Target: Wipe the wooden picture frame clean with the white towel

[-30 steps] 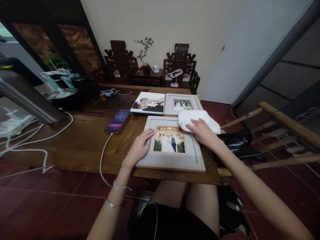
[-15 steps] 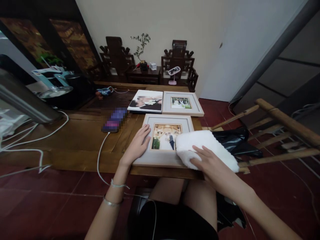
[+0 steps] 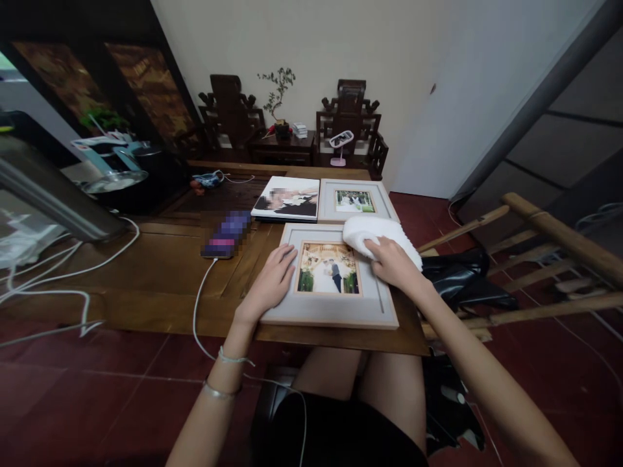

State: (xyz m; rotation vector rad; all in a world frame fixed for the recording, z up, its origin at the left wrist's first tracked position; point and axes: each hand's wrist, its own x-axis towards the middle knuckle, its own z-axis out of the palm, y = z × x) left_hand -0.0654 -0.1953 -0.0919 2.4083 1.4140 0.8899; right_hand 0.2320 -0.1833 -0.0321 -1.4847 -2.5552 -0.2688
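A picture frame (image 3: pixel 282 310) with a pale wood edge and a wedding photo in its middle lies flat near the table's front edge. Across its left side rests my left hand (image 3: pixel 273 279), fingers stretched out flat. My right hand (image 3: pixel 393 259) grips a fluffy white cloth (image 3: pixel 377 228) over the frame's far right corner, with the thumb and fingers bunched into it. Part of the cloth hangs past the frame's right side. Just behind are a second picture frame (image 3: pixel 384 209) and a white photo panel (image 3: pixel 267 206), side by side.
A phone (image 3: pixel 226 235) with a white charging cable (image 3: pixel 195 311) lies left of the frame on the wooden table (image 3: pixel 160 259). Further left stand a grey slanted stand (image 3: pixel 58 188) and a pot (image 3: pixel 114 183). A wooden chair (image 3: pixel 559 240) is at the right.
My right hand has slid the white cloth away from me, from the frame's near right corner to its far right corner. My left hand stays on the left side.
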